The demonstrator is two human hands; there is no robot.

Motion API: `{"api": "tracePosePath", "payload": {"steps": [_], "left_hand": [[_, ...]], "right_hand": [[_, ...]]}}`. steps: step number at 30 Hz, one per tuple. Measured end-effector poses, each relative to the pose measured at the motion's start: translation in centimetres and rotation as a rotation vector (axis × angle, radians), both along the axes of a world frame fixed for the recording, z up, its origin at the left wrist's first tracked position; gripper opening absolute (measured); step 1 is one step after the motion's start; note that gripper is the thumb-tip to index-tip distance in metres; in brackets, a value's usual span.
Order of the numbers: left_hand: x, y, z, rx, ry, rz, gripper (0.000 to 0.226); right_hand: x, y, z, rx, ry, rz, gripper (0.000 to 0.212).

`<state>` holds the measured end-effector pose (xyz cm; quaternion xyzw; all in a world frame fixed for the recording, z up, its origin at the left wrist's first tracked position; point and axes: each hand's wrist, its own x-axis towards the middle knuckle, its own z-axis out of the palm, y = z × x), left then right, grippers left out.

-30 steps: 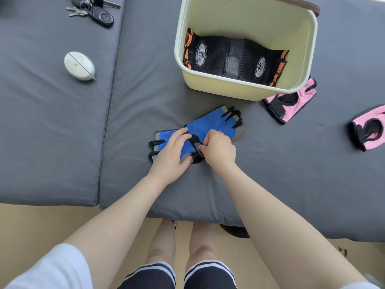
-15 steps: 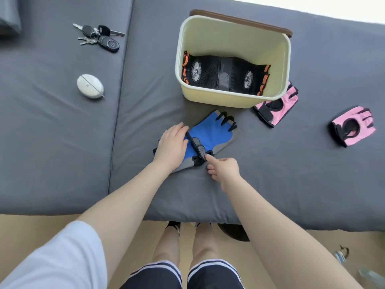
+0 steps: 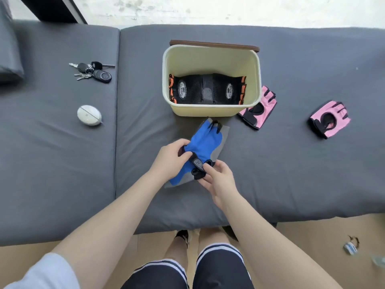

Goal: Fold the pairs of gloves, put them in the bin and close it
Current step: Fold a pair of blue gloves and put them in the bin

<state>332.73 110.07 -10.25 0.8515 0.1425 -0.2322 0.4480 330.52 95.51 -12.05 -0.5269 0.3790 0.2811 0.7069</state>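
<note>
A blue and grey pair of gloves (image 3: 205,142) lies folded on the grey mattress just in front of the cream bin (image 3: 212,110). My left hand (image 3: 170,157) grips its left side, thumb over the black strap. My right hand (image 3: 216,177) pinches the black strap end at the gloves' near edge. Inside the open bin lies a black pair of gloves (image 3: 206,90) with orange trim. The bin's brown lid (image 3: 214,44) stands behind its far rim. Two pink gloves lie apart to the right, one (image 3: 259,108) against the bin, the other (image 3: 329,119) farther out.
A bunch of keys (image 3: 93,71) and a white oval case (image 3: 89,115) rest on the left mattress (image 3: 52,153). A seam runs between the two mattresses. The near edge drops to a tan floor, where my legs and a small item (image 3: 351,246) show.
My left hand has curled around the blue gloves' left side and my right hand has closed on the strap end. The camera has tilted up, showing more of the far wall.
</note>
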Motion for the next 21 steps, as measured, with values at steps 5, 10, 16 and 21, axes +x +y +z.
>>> {"api": "tracePosePath", "payload": {"steps": [5, 10, 16, 21], "left_hand": [[2.5, -0.5, 7.5, -0.011, -0.205, -0.105, 0.028], [9.5, -1.0, 11.8, 0.106, -0.351, -0.14, 0.029], [16.9, -1.8, 10.6, 0.202, -0.3, -0.178, 0.018], [19.8, -2.4, 6.1, 0.311, -0.193, -0.244, 0.02]], "right_hand": [[2.2, -1.3, 6.2, 0.022, -0.16, -0.036, 0.01], [8.0, -0.6, 9.9, -0.015, -0.223, -0.014, 0.007], [14.5, -0.2, 10.8, -0.19, -0.032, 0.165, 0.02], [17.8, -2.1, 9.4, -0.651, -0.142, 0.683, 0.031]]}}
